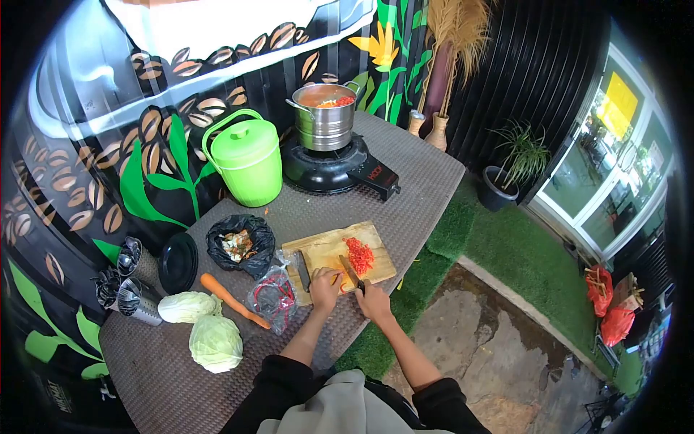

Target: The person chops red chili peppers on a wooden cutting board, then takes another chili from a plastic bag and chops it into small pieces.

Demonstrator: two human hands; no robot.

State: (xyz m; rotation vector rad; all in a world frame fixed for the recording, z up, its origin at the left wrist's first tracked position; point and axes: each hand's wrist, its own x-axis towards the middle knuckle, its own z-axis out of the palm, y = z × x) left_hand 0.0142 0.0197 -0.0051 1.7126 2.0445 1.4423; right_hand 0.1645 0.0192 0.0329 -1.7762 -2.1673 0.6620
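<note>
My right hand (374,302) is wrapped round the dark handle of a kitchen knife (350,269), whose blade reaches over a wooden cutting board (318,250). Close to its left, my left hand (325,288) has its fingers bent and pressed together at the board, with thin red strips of pepper (343,284) by the fingertips. What exactly those fingers grip is too small to make out. A pile of finely chopped red pepper (358,255) lies beyond the blade. Another flat blade (302,270) rests on the board left of my left hand.
Left of the board are a black bag of scraps (241,247), a clear plastic bag (273,298), a carrot (235,301), cabbages (215,343) and cutlery holders (139,301). Behind stand a lidded green bucket (249,163) and a steel pot (324,126) on a black stove (318,168).
</note>
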